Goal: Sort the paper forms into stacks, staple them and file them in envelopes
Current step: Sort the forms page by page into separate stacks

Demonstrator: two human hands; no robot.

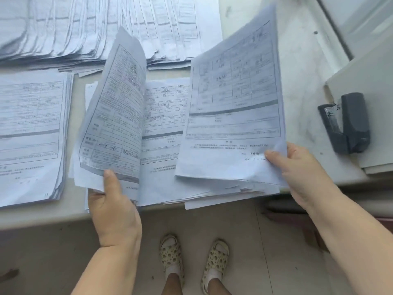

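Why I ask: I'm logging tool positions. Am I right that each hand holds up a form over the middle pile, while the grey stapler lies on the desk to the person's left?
Not quite: the head view shows the stapler on the person's right, beyond the right hand. The rest holds: the left hand and the right each lift a form over the middle pile.

White paper forms (pixel 234 99) printed with black-ruled grids and a dark grey band cover a pale cream bench (pixel 304 67); a dark grey stapler (pixel 348 124) sits nearby, cream sandals (pixel 172 256) dotted with brown below.
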